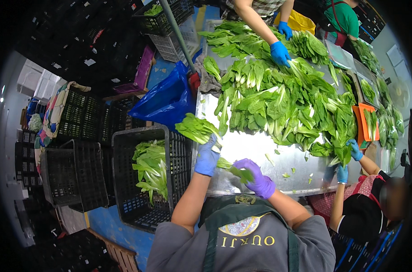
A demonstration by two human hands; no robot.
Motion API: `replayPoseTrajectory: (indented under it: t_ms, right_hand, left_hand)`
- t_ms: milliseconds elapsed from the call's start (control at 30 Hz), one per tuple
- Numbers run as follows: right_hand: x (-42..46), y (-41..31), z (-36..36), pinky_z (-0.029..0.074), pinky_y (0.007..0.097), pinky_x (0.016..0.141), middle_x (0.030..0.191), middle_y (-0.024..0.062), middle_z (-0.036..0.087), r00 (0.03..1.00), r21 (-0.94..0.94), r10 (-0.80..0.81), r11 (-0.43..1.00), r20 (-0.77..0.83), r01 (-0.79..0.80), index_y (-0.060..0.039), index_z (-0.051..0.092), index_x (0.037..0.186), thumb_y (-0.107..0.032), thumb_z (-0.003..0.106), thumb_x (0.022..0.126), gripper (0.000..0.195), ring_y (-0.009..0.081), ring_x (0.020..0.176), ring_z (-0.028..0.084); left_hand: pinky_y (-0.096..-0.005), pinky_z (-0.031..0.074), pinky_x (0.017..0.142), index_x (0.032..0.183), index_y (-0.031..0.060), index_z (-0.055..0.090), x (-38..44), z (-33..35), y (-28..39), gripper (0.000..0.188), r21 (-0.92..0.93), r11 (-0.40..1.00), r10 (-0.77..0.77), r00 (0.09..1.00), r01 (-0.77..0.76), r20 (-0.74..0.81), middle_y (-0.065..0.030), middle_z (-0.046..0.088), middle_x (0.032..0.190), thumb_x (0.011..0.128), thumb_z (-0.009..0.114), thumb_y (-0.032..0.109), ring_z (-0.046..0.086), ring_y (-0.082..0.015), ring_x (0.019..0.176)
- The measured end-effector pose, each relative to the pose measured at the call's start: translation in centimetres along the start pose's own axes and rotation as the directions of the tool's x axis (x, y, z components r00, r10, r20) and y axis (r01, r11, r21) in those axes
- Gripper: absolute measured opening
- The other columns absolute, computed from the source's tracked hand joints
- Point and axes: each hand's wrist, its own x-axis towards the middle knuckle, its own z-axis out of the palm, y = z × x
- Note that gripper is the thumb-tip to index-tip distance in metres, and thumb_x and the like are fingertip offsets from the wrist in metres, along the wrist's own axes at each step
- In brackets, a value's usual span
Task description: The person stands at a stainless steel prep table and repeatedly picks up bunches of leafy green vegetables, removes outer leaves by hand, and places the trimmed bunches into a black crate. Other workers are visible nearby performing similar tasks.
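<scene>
My left hand (207,156), in a blue glove, grips a bunch of leafy greens (196,129) by its pale stems at the table's left edge. In a purple glove, my right hand (253,176) has its fingers around a smaller loose green leaf (241,172) above the near edge of the metal table (260,149). Beyond both hands lies a large heap of leafy greens (270,102). Small leaf scraps (286,175) lie on the metal to the right of my right hand.
Left of me stands a black plastic crate (141,132) with greens inside. A blue plastic bag (165,97) hangs by a metal pole (178,34). Across the table and at the right, co-workers' blue-gloved hands (280,53) handle greens. Orange trays (367,122) stand at the right.
</scene>
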Motion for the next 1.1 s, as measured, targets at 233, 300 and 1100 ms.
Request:
replayPoseTrajectory:
  t_ms: [233, 300, 1100]
  right_hand:
    - [1.3, 0.2, -0.4, 0.047, 0.0353, 0.065, 0.085, 0.0107, 0.059, 0.985, -0.337, 0.144, 0.926, -0.098, -0.169, -0.0052, 0.058, 0.093, -0.023, 0.072, 0.074, 0.029, 0.0281, 0.075, 0.059]
    - [3.9, -0.8, 0.4, 0.047, 0.0336, 0.065, 0.082, 0.0097, 0.058, 0.984, -0.291, 0.105, 0.946, -0.147, -0.145, -0.0040, 0.056, 0.094, -0.020, 0.075, 0.071, 0.034, 0.0261, 0.071, 0.057]
    - [4.7, 4.4, -0.1, 0.045, 0.0183, 0.066, 0.079, 0.0012, 0.059, 0.827, 0.508, 0.561, 0.720, -0.023, -0.474, 0.0017, 0.059, 0.097, -0.006, 0.066, 0.081, 0.019, 0.0053, 0.071, 0.054]
  left_hand:
    - [-0.0272, 0.049, 0.079, 0.115, 0.0029, 0.052, -0.7, 0.3, 0.7, 0.043, 0.510, 0.843, 0.161, 0.985, -0.173, 0.068, -0.0043, 0.060, 0.099, 0.077, 0.071, 0.003, 0.059, -0.0152, 0.088]
    - [-0.0253, 0.050, 0.076, 0.115, 0.0013, 0.051, -1.2, 1.8, 0.0, 0.042, 0.620, 0.762, 0.153, 0.982, -0.186, 0.107, -0.0054, 0.060, 0.100, 0.077, 0.070, 0.001, 0.059, -0.0148, 0.088]
    - [-0.0238, 0.050, 0.071, 0.116, 0.0029, 0.052, -1.4, 1.6, -1.1, 0.034, 0.404, 0.908, -0.176, 0.976, 0.111, 0.126, -0.0036, 0.061, 0.099, 0.083, 0.064, 0.005, 0.059, -0.0119, 0.086]
